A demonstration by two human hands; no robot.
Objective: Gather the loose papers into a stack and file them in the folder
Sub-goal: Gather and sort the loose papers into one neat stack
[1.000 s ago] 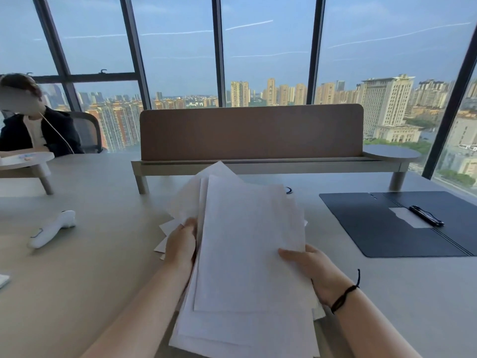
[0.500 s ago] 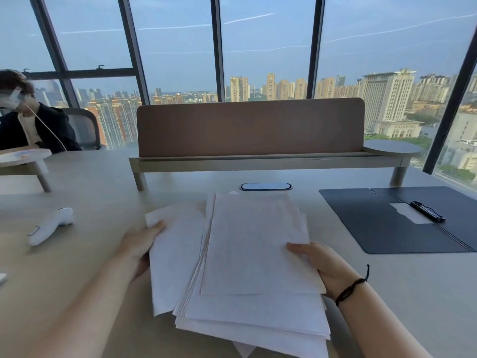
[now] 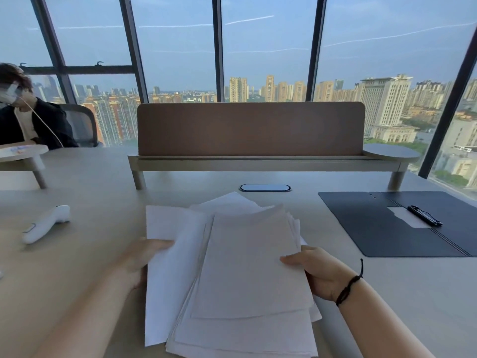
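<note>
White plastic handheld device lying on beige table, well left of left fingertips. Brown felt divider panel upright beyond fingers. Oval grommet ahead.

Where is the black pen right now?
In the head view, the black pen lies on the open dark folder at the right side of the table, resting against a small white slip, beyond and right of the right hand.

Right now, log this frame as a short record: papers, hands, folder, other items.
papers: uneven pile, edges fanned, not squared
left hand: grips the pile's left side
right hand: grips the right edge
folder: open flat on the table, right of the pile, apart from it
pen: lies on the folder
white device: on the table, far left
</note>
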